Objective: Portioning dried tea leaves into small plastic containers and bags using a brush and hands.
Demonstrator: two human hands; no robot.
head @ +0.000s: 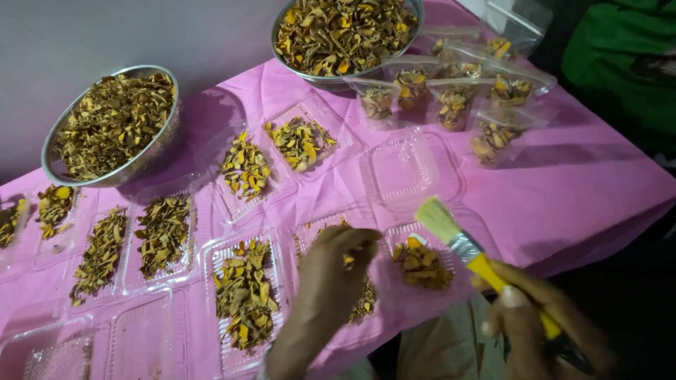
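My left hand [331, 278] reaches over a clear plastic tray [310, 236] of dried yellow-brown chips, its fingers pinched on a few chips near the tray's middle. My right hand [535, 317] grips a paintbrush [461, 243] by its yellow handle; the pale bristles point up and to the left, above a small pile of chips [422, 266] in the neighbouring clear tray. Both hands are at the front edge of the pink-covered table [584, 190].
Two steel bowls of dried chips stand at the back, one on the left [113, 123], one at the top [345, 35]. Several filled clear trays [243, 292] lie across the cloth, an empty one [405, 169] at centre. Clear pouches with chips [454, 105] stand at right.
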